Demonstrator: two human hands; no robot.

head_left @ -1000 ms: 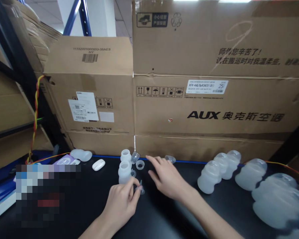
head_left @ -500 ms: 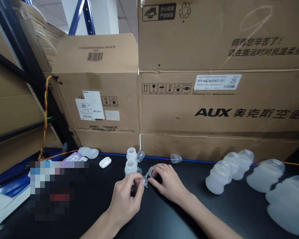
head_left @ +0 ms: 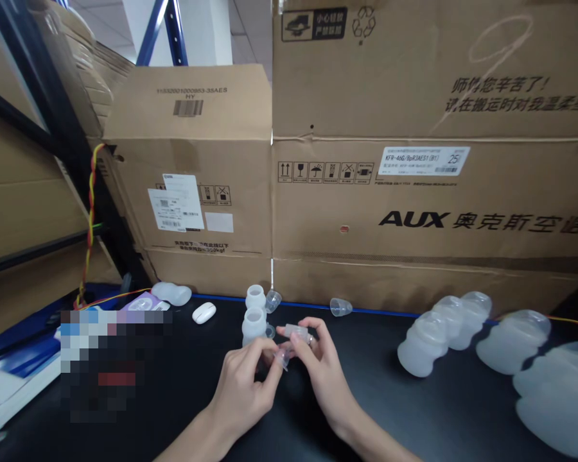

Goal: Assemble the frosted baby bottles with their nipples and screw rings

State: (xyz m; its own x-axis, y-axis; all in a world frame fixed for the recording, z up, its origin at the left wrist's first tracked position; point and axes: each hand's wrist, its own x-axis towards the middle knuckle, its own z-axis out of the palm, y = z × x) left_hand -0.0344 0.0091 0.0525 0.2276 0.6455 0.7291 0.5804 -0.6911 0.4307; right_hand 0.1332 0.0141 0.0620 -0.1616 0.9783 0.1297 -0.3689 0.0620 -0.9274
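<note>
My left hand [head_left: 243, 382] pinches a small clear soft piece [head_left: 282, 359], shaped like a bottle nipple, between thumb and fingertips. In my right hand [head_left: 328, 369] is a translucent screw ring [head_left: 296, 330], held edge-on between thumb and fingers. The two pieces are close together; whether they touch is hidden by the fingers. Just beyond my left hand stand two frosted, open-necked bottles [head_left: 254, 323], one behind the other. A small clear disc [head_left: 270, 331] lies beside the nearer bottle. Near the back edge lie two clear cups, one by the bottles [head_left: 272, 301] and another farther right [head_left: 341, 307].
Several frosted rounded bottles [head_left: 424, 343] stand at the right, with larger-looking ones [head_left: 559, 391] at the near right. A white mouse [head_left: 203, 313] lies at the back left. Tall cardboard sheets [head_left: 327, 205] wall the black table's far side.
My right hand has lifted the ring and turned it from facing me to edge-on, rotating palm inward. My left hand keeps its pinch on the clear piece, nearly in place.
</note>
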